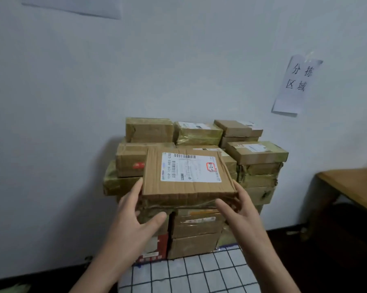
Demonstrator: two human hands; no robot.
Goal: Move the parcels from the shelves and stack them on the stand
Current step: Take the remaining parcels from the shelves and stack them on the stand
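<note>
A flat cardboard parcel (188,176) with a white shipping label lies on top of the front of a stack of several taped parcels (199,229). The stack stands on a stand covered with a white checked cloth (199,273), against the wall. My left hand (134,220) is at the parcel's left front corner, fingers straight, fingertips touching its left edge. My right hand (239,210) is at its right front corner, fingers straight along the right edge, thumb in front of the parcel's front face. Neither hand curls round the parcel.
More parcels (197,134) fill the back of the stack along the white wall. A paper sign with characters (296,83) hangs on the wall at right. A wooden table (351,185) juts in from the right edge. Dark floor lies below it.
</note>
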